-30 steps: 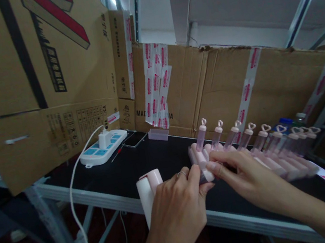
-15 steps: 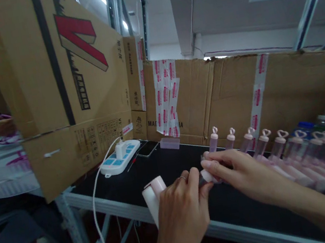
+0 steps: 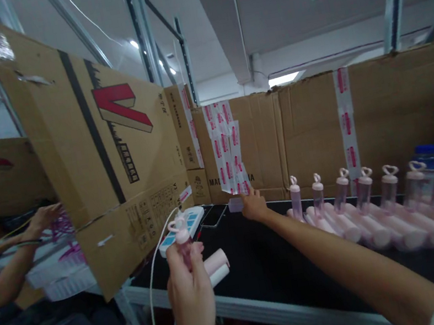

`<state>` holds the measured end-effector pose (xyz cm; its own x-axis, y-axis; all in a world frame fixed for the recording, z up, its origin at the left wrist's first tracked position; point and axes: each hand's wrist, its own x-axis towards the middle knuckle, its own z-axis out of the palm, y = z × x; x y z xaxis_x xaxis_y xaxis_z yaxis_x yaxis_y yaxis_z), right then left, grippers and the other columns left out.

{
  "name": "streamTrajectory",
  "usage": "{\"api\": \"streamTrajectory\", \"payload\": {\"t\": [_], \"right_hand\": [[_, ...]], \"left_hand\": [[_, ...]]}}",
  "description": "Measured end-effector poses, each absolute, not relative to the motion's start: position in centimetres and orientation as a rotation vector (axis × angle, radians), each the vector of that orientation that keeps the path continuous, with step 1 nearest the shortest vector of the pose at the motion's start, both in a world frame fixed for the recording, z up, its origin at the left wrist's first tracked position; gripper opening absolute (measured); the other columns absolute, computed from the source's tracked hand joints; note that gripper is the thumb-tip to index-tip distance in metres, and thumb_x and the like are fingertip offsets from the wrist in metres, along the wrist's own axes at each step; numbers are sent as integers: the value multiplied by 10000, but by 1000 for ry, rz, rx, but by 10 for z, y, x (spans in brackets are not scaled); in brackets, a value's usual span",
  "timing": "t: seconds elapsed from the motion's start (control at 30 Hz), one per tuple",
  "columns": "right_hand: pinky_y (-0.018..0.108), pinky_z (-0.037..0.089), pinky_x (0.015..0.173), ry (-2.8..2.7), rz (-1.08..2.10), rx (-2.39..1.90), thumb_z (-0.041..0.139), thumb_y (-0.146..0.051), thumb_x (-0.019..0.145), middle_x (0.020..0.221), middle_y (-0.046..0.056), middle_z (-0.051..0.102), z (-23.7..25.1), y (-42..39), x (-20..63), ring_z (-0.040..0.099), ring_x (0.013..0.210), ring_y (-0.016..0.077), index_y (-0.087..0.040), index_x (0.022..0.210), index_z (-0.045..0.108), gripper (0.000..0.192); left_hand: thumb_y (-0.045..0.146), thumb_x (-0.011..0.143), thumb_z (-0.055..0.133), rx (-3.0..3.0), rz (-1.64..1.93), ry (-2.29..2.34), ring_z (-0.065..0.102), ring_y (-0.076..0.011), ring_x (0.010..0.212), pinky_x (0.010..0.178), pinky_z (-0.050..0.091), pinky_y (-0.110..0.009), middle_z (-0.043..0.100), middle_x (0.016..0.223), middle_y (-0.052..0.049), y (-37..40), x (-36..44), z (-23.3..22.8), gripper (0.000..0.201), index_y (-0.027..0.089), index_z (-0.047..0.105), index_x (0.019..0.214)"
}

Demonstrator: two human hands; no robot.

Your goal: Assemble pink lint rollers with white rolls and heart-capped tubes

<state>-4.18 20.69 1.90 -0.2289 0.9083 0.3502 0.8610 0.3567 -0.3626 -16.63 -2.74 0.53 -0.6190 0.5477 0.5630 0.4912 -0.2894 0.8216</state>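
One loop-topped tube [image 3: 183, 241], upright in my left hand [image 3: 189, 285] near the counter [image 3: 262, 255] edge;
thumb and fingers pinch it below the cap, probably keeping the loop clear; my right hand [image 3: 255, 205] is at the lilac box [image 3: 233, 205], grip hidden, I cannot tell; lined-up tubes [image 3: 365, 197] likely leave reaching room.

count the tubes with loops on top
10 in view: one tube in the left hand, and nine tubes in a row on the right side of the table. More may be hidden or cut off at the right edge.

The table [image 3: 259, 258] bears a power strip [image 3: 194, 219] left, tubes [image 3: 390, 200] right.
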Motion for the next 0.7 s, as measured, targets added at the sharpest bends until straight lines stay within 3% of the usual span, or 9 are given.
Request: {"api": "streamTrajectory", "payload": {"t": [0.2, 0.37, 0.5, 0.6, 0.7], "right_hand": [[505, 543, 995, -2074, 147, -1629, 666, -343, 988, 1381, 117, 594, 5, 237, -44, 623, 1196, 279, -174, 1322, 607, 379], [448, 581, 917, -2047, 263, -1554, 663, -352, 992, 1276, 101, 646, -6, 223, -37, 667, 1082, 240, -160, 1270, 628, 339], [433, 567, 893, -1953, 294, -1357, 689, -265, 941, 1216, 121, 646, -2, 192, -27, 672, 1051, 258, -152, 1203, 621, 294], [435, 536, 943, -1843, 275, -1168, 691, -274, 900, 1255, 150, 621, 11, 160, -11, 643, 1141, 292, -178, 1312, 502, 464], [410, 539, 952, -1704, 343, -941, 688, -408, 906, 1227, 117, 651, 23, 124, 13, 662, 1119, 265, -215, 1398, 376, 614]], "left_hand": [[565, 871, 657, 1294, 2079, 1736, 748, -298, 833, 759, 569, -396, 790, 993, -89, -26, -175, 7, 387, 256, 587, 1094], [608, 855, 673, 1246, 2135, 1676, 761, -315, 961, 852, 583, -428, 800, 975, -91, -30, -181, 7, 404, 268, 572, 1049], [577, 849, 703, 1191, 2230, 1614, 771, -298, 905, 842, 601, -435, 792, 903, -73, -35, -181, 11, 364, 264, 562, 971], [515, 857, 724, 1076, 2366, 1498, 774, -261, 814, 788, 619, -402, 772, 832, -44, -40, -178, 17, 321, 249, 571, 953], [438, 857, 742, 903, 2517, 1354, 768, -230, 742, 736, 623, -363, 768, 807, -32, -44, -173, 25, 282, 236, 578, 964]]}}
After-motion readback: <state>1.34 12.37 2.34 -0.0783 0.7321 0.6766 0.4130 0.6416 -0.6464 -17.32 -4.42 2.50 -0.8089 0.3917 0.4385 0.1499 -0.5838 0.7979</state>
